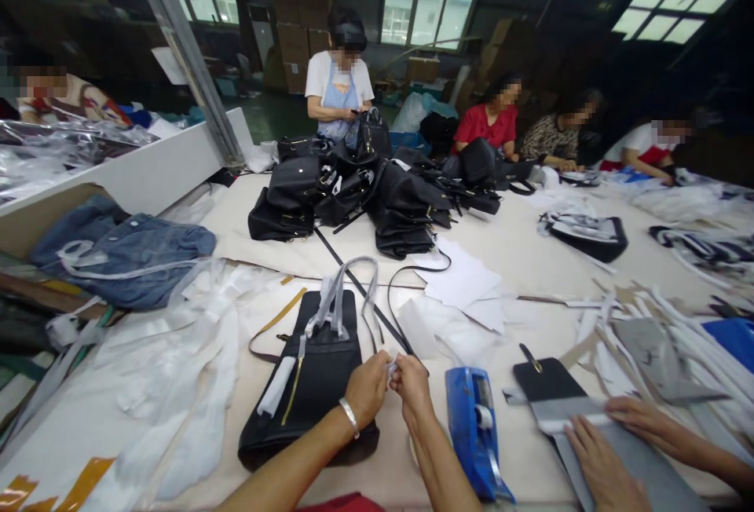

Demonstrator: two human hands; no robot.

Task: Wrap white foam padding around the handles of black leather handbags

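My left hand [368, 388], with a silver bracelet at the wrist, is closed on a small piece of clear wrap [391, 368]. Fingertips of my right hand [411, 381] pinch the same piece, close against the left. Beneath and beside my left hand lies a black bag [323, 386] with a gold zipper, its handles [337, 296] wrapped in clear plastic. A white wrapped strip [276, 386] rests on the bag's left side. Thin black straps [377, 309] run above my hands. To the right of my right hand stands a blue tape dispenser [471, 426].
Black bags [406, 202] are piled across the table. A denim garment [126, 249] and plastic sheets [177, 371] lie left, white papers [463, 276] ahead. At right, another person's hands [606, 457] rest on grey material [660, 465]. Several people work beyond.
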